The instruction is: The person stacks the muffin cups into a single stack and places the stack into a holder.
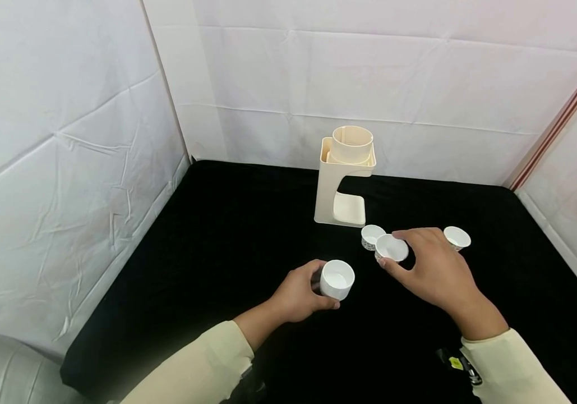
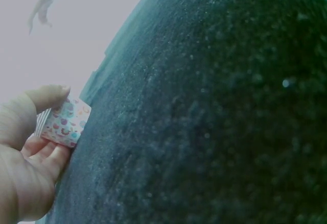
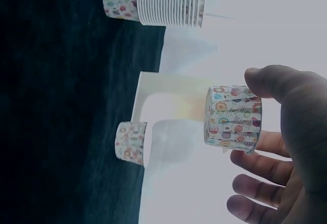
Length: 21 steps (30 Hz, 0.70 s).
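A stack of paper cups (image 1: 337, 280) with white rims is in my left hand (image 1: 295, 294), which grips its side between thumb and fingers. The left wrist view shows the colourful print on its lowest cup (image 2: 69, 122). My right hand (image 1: 434, 269) pinches a single printed paper cup (image 3: 234, 118) by its side, with the mouth upward. Just behind it, a second cup (image 1: 373, 237) stands on the black cloth; whether the two touch I cannot tell. A further cup (image 1: 457, 238) is beyond my right hand, partly hidden by it.
A cream plastic stand (image 1: 326, 193) with a round tube (image 1: 351, 147) on top and a small base tray (image 1: 350, 209) is at the back of the black-covered table (image 1: 207, 241). White cloth walls (image 1: 359, 78) surround the table's back and sides.
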{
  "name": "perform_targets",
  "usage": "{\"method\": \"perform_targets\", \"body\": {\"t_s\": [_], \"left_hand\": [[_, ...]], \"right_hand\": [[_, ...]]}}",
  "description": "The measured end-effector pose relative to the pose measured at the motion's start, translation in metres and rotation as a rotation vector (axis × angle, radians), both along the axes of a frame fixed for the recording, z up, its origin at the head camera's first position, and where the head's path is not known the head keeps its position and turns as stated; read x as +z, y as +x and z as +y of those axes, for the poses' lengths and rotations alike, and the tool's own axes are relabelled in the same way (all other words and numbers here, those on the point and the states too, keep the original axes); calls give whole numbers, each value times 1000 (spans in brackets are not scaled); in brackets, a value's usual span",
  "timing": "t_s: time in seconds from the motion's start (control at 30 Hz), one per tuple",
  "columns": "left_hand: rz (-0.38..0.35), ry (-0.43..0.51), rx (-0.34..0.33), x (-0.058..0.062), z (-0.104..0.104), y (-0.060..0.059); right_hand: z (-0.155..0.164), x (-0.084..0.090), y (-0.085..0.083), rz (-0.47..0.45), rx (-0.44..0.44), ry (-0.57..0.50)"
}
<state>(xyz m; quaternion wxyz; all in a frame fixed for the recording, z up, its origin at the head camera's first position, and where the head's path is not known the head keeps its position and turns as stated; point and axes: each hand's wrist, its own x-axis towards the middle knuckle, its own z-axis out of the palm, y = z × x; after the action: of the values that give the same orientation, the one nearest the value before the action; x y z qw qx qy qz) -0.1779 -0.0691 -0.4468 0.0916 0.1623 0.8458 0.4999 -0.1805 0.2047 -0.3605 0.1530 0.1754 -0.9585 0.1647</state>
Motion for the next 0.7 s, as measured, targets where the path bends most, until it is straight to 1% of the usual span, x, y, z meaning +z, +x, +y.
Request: {"method": "perform_targets", "body": {"t_s": [0.17, 0.43, 0.7], "left_hand": [[7, 2, -5, 0, 0, 0], [4, 12, -6, 0, 0, -1], [5, 19, -11, 0, 0, -1]], "right_hand": [[-7, -1, 1, 19, 29, 0], [-21, -1, 4, -9, 49, 19], [-32, 0, 7, 23, 81, 11]]}}
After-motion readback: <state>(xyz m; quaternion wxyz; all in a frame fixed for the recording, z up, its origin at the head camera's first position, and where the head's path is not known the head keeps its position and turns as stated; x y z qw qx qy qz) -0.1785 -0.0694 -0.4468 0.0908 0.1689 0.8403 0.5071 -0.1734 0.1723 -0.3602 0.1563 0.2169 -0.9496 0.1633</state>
